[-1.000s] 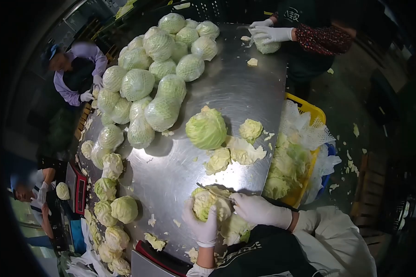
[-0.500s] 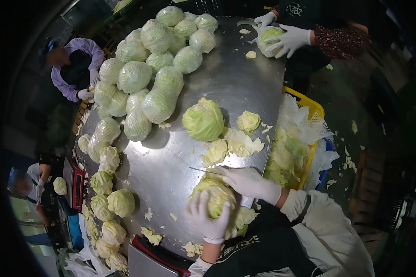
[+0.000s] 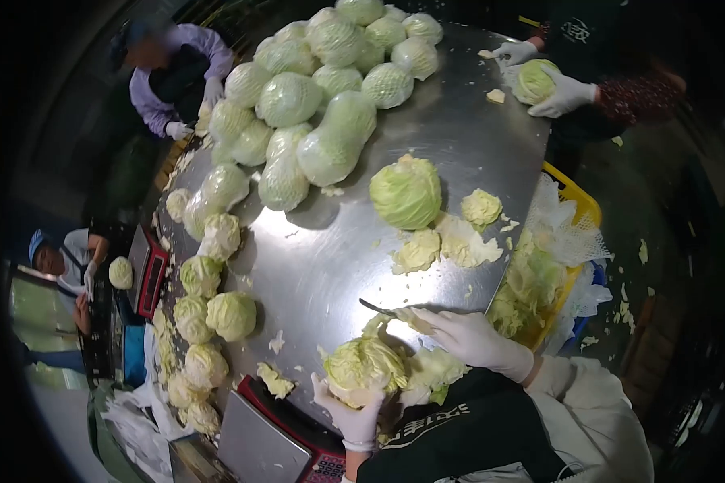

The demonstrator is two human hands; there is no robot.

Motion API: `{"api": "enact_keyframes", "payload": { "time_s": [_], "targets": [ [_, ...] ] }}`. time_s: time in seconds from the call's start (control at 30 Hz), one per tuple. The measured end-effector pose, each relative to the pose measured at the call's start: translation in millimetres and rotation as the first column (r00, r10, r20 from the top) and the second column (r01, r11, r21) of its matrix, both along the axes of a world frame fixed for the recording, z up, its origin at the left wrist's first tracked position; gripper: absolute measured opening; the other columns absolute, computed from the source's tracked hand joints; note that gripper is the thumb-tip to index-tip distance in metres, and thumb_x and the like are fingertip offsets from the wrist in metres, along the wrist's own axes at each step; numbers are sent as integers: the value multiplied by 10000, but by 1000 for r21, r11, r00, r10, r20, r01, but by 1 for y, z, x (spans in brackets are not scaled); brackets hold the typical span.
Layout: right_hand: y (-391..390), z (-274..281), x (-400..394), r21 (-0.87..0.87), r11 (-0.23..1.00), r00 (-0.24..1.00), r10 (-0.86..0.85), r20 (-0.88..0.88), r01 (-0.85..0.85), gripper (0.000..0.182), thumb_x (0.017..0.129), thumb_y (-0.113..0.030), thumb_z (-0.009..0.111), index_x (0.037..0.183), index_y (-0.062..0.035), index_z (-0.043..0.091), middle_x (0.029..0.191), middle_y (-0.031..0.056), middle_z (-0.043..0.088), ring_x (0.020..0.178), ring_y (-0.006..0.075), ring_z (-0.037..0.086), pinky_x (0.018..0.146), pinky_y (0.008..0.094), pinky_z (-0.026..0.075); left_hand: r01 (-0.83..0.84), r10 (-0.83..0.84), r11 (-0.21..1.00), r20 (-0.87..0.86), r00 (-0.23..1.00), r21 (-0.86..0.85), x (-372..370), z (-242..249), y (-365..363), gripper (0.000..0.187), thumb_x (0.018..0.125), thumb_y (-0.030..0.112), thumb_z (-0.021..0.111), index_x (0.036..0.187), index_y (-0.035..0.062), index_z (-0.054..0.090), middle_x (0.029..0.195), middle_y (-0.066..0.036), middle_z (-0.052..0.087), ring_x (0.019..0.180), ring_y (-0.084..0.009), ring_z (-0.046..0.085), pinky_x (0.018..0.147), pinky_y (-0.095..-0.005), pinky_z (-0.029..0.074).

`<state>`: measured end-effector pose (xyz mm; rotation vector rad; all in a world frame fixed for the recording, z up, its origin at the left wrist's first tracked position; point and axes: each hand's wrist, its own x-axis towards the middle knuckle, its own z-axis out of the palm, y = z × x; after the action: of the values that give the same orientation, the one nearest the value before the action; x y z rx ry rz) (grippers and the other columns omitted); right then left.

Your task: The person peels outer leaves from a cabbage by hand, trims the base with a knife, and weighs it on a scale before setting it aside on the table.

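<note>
My left hand [image 3: 353,413], in a white glove, grips a pale green cabbage [image 3: 366,366] from below and the side, near the table's front edge. The cabbage's outer leaves stand loose on top. In my right hand [image 3: 477,338], also gloved, is a knife [image 3: 376,307] with its dark, thin blade pointing left. A piece of leaf [image 3: 411,320] lies against the knife by my fingers; the handle is hidden. Loose leaves [image 3: 437,372] lie under my right hand. Farther up the table sits a whole cabbage [image 3: 407,193] beside torn outer leaves [image 3: 469,243].
Net-wrapped cabbages [image 3: 290,101] are piled at the back of the metal table [image 3: 306,282]. Bare cabbages [image 3: 232,315] line its left side. A scale [image 3: 266,439] stands at the front, a yellow crate [image 3: 580,197] of leaves at right. Several co-workers stand around, one holding a cabbage [image 3: 537,82].
My view has turned, shifting the table rightward in the picture. My right hand with the knife has drawn away from the cabbage, whose top leaves now stand looser. My left hand has moved lower around it.
</note>
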<state>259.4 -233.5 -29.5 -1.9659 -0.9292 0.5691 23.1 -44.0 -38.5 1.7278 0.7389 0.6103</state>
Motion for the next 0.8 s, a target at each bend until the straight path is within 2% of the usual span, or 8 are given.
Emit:
{"api": "enact_keyframes", "payload": {
  "time_s": [0.07, 0.13, 0.23, 0.33, 0.4, 0.53, 0.63, 0.8],
  "targets": [
    [-12, -17, 4, 353, 931, 940, -202, 274, 98, 456, 1032, -216, 548, 1476, -112, 528, 1046, 190, 710, 906, 350, 708, 788, 429, 569, -20, 34, 998, -204, 978, 67, -5, -3, 12, 1192, 666, 291, 938, 1548, -12, 195, 1571, -195, 281, 1431, -317, 360, 1199, -449, 316],
    [-54, -32, 24, -166, 881, 868, -468, -166, 443, 472, 1014, -115, 558, 1484, -96, 519, 1054, 145, 721, 903, 269, 713, 789, 362, 567, -32, 28, 999, -171, 985, -20, -5, 5, 19, 1168, 691, 238, 919, 1568, -6, 187, 1530, -186, 333, 1415, -311, 383, 1190, -443, 332],
    [-100, -44, 47, 18, 791, 762, -583, -281, 612, 513, 991, -63, 573, 1498, -84, 502, 1054, 90, 717, 907, 192, 679, 789, 314, 544, -57, 79, 921, 41, 996, -384, -8, 16, 22, 1049, 735, 191, 884, 1553, 4, 256, 1504, -172, 383, 1374, -294, 438, 1166, -423, 366],
    [-101, -13, 34, 171, 654, 676, -722, -149, 737, 490, 972, -65, 599, 1457, -58, 534, 1059, 65, 707, 932, 135, 637, 792, 287, 523, 24, -27, 993, -27, 999, -113, -9, 3, 12, 1044, 717, 237, 905, 1533, 7, 297, 1490, -168, 380, 1371, -297, 430, 1161, -443, 365],
    [-73, -3, 3, 314, 714, 778, -603, -177, 625, 451, 962, -94, 624, 1402, -39, 544, 1045, 109, 707, 903, 142, 650, 781, 297, 527, 83, -66, 987, -127, 990, 135, -4, 1, 7, 1045, 685, 294, 929, 1511, 25, 348, 1451, -192, 378, 1356, -335, 424, 1144, -463, 371],
    [-34, 47, -35, -70, 997, 951, 2, -310, -24, 383, 951, -142, 641, 1286, -8, 514, 1029, 192, 680, 862, 289, 701, 787, 377, 547, 175, -52, 884, -280, 959, 433, 28, 42, -23, 1006, 645, 383, 943, 1458, 56, 448, 1403, -256, 388, 1308, -430, 435, 1098, -482, 401],
    [-13, 31, -49, 83, 991, 985, 118, -128, -108, 519, 975, -194, 602, 1400, 39, 415, 1414, 277, 509, 1132, 382, 649, 935, 445, 521, 242, -28, 805, -372, 928, 542, 41, 55, -35, 919, 638, 410, 933, 1391, 64, 534, 1365, -277, 449, 1246, -456, 472, 1027, -517, 445],
    [2, 39, -52, -18, 977, 977, 214, -8, -214, 699, 1041, -282, 503, 1588, 31, 200, 1562, 338, 314, 1266, 456, 561, 1063, 451, 472, 236, -6, 802, -387, 922, 549, 46, 57, -38, 914, 634, 407, 929, 1387, 59, 544, 1367, -266, 453, 1242, -461, 462, 1024, -523, 437]
  ]
}}
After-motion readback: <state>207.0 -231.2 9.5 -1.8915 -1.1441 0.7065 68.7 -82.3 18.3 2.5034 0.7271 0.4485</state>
